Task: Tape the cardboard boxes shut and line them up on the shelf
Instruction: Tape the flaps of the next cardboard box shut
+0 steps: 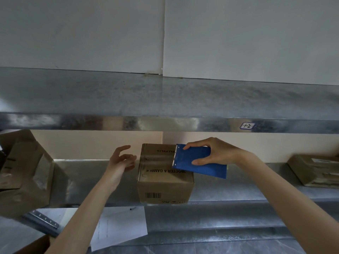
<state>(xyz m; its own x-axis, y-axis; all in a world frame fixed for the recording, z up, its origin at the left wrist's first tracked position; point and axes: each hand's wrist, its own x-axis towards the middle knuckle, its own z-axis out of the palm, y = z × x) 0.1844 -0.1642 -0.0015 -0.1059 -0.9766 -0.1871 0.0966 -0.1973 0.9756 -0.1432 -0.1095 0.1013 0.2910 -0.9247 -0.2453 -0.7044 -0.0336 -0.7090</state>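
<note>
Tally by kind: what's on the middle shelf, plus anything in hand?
Cardboard boxes: 3 (left box, centre box, right box)
Blue tape dispenser, held in the right hand: 1
Total: 4

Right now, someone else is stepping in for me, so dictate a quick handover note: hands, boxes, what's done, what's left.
Right hand grips the blue dispenser, its toothed edge over the top of the middle box.
Left hand is open, beside that box's left side.
The middle box sits closed on the shelf, with a glossy tape strip across its top.
Done: that strip seems laid.
Left: probably cut the tape, tape the left box, whose flaps hang loose, and line all up with the right box.
</note>
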